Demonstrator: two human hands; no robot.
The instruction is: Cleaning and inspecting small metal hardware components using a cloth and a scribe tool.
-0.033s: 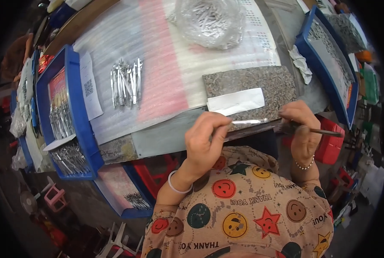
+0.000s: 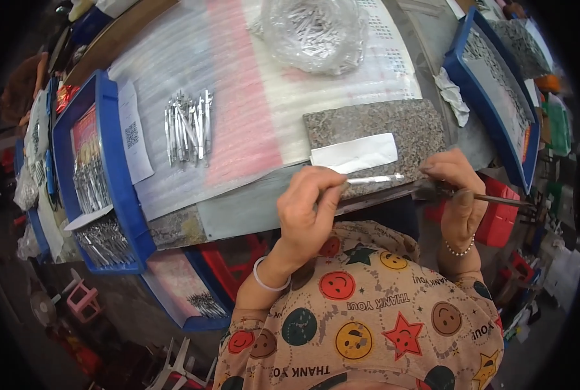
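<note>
Between thumb and fingertips, my left hand (image 2: 309, 203) pinches a slim silver metal piece (image 2: 378, 179). The piece points right, over the near edge of a speckled stone block (image 2: 373, 120). A folded white paper (image 2: 355, 153) lies on that block. My right hand (image 2: 457, 192), to the right of the piece, grips a small hammer (image 2: 494, 199) by its thin dark handle. Its dark blurred head shows left of my palm, apart from the silver piece. A pile of similar silver pieces (image 2: 189, 129) rests on the wrapped sheet to the left.
A clear plastic bag (image 2: 268, 36) of small silver parts sits at the back. Blue trays (image 2: 122, 169) of metal pieces stand at the left, with another blue tray (image 2: 455, 68) at the right. Crumpled white tissue (image 2: 457, 104) lies beside it. A red stool (image 2: 498, 224) stands below.
The hammer has shifted a little: its handle reaches farther right and more of its head shows. My left hand and the silver piece stay almost in place.
</note>
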